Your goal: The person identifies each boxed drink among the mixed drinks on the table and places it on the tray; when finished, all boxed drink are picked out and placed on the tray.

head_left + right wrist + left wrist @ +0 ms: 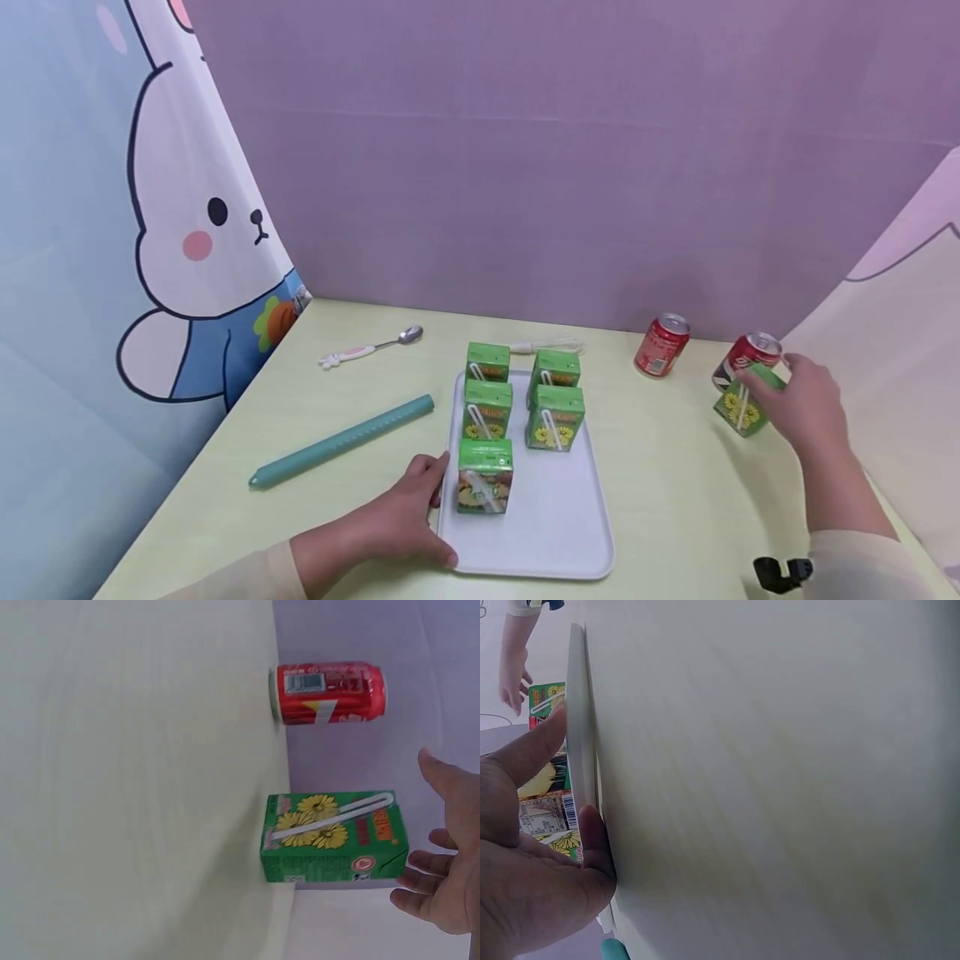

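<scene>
My left hand [401,512] grips the near-left edge of a white tray [558,517], thumb at the front corner and fingers curled at the left rim. In the left wrist view, a fingertip [595,829] wraps the tray's rim [577,742]. Several green drink cartons with straws stand on the tray, the nearest carton [485,479] close to that hand. Over at the right, my right hand [810,408] is at another green carton [738,410] decorated with yellow flowers. The right wrist view shows its fingers [420,881] loosely spread beside the top of this carton [330,836], thumb apart.
Two red drink cans stand at the back right: one can [662,346] apart, the other can [750,354] just behind the right-hand carton. A teal rod [341,443] and a spoon [371,346] lie left of the tray. Behind it lies a whisk [543,345].
</scene>
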`<move>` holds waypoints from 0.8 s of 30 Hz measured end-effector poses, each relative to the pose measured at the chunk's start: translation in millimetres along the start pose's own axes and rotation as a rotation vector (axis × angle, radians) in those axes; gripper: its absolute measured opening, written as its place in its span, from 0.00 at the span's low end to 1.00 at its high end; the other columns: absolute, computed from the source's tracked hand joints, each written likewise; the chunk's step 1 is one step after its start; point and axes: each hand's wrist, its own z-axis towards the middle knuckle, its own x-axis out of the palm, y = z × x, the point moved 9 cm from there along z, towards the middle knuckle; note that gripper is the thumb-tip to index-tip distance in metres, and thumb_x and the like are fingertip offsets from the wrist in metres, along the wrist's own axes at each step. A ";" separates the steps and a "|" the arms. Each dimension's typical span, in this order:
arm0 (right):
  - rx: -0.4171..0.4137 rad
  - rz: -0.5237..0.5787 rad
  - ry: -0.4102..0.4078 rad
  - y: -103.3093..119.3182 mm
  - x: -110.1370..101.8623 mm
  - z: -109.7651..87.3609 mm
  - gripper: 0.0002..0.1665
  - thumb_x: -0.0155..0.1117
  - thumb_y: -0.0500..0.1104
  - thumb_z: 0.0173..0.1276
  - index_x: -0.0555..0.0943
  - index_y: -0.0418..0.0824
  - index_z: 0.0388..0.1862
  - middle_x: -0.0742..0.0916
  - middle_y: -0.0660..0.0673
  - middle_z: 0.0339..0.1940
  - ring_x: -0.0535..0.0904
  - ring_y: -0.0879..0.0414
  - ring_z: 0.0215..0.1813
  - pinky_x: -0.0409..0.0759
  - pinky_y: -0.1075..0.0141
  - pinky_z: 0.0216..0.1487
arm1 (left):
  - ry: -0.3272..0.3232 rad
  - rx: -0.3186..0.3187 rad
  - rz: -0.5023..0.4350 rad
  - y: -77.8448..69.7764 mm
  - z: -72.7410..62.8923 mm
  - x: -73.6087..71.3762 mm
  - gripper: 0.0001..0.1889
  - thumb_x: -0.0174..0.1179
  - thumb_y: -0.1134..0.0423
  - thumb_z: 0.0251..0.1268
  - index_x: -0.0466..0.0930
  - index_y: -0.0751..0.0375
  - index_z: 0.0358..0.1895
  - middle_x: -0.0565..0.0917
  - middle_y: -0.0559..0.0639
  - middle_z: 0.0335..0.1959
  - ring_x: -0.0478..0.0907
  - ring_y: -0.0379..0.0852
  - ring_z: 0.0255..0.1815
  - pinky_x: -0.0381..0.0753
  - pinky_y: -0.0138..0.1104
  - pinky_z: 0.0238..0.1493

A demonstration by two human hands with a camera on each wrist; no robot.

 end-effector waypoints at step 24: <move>0.131 0.060 0.099 -39.5 36.5 6.4 0.62 0.55 0.70 0.66 0.50 0.17 0.69 0.69 0.20 0.55 0.71 0.29 0.50 0.74 0.42 0.41 | 0.011 -0.002 0.010 0.9 1.0 1.2 0.69 0.82 0.46 0.33 0.45 0.66 0.78 0.61 0.51 0.57 0.68 0.42 0.49 0.70 0.32 0.49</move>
